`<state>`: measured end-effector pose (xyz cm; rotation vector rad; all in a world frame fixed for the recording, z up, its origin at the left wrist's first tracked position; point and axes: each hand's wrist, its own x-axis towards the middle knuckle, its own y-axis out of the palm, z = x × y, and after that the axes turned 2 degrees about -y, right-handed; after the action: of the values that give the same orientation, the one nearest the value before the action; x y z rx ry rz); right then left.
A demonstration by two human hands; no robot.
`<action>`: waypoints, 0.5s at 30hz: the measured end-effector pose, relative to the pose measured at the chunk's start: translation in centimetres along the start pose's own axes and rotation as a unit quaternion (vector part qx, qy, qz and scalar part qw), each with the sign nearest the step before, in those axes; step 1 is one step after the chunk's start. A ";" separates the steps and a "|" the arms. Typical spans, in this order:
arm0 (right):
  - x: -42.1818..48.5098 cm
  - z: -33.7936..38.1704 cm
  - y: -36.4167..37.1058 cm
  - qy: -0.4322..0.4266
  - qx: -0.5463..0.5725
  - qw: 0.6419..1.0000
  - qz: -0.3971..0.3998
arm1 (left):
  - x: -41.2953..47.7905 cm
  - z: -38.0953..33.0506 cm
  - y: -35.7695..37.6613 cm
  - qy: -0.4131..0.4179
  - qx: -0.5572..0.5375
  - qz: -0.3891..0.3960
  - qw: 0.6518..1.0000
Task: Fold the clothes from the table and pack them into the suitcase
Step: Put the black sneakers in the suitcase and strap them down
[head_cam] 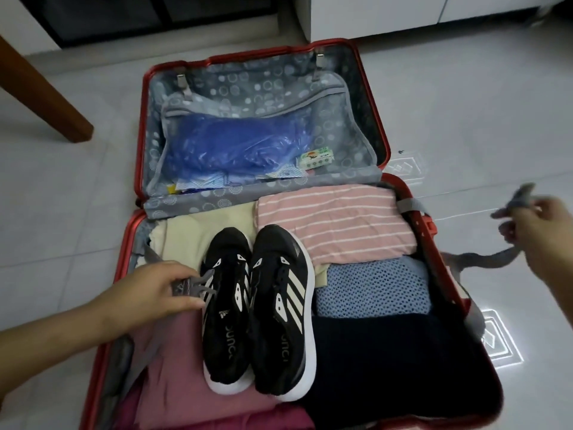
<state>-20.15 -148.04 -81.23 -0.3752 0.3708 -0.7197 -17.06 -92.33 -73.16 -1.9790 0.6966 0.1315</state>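
We look down at a red hard-shell suitcase lying wide open on the floor. Its near half is packed with folded clothes. A pink striped top sits at the far right of that half and a cream garment at the far left. A pale blue mesh piece and a navy garment fill the right side. A dusty pink garment lies on the left side, with a magenta one nearest us.

A pair of black sneakers with white stripes lies side by side on top of the clothes, in the middle of the suitcase, toes toward its near end.

The left hand reaches over the suitcase's left side. Its thumb and fingers pinch the buckle end of the grey left strap, just beside the left sneaker. The right hand is outside the suitcase's right rim, above the floor. Its fingers are curled round the grey right strap, and the strap's blurred end sticks up past the hand.

The suitcase's far half is lined in grey fabric printed with circles. Its pocket holds a blue plastic bag, with a small green-and-white packet at the bag's right.

The floor is pale glossy tile, with bright line-shaped reflections to the right of the suitcase. A wooden leg stands beyond the suitcase's far left corner. A white cabinet stands beyond its far edge.
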 end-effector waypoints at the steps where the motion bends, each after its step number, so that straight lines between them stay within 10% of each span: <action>1: -1.4 3.0 0.5 -0.055 -0.003 0.998 0.017 | -0.1 -0.3 -0.3 0.005 -0.004 -0.002 1.000; 15: -19.1 22.9 12.1 -0.236 0.011 0.867 0.438 | -1.0 2.0 0.3 0.026 -0.158 -0.042 0.986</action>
<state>-16.23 -121.76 -63.00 -0.3036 0.0359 0.2700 -17.70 -90.32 -74.06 -2.3189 0.6557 0.1470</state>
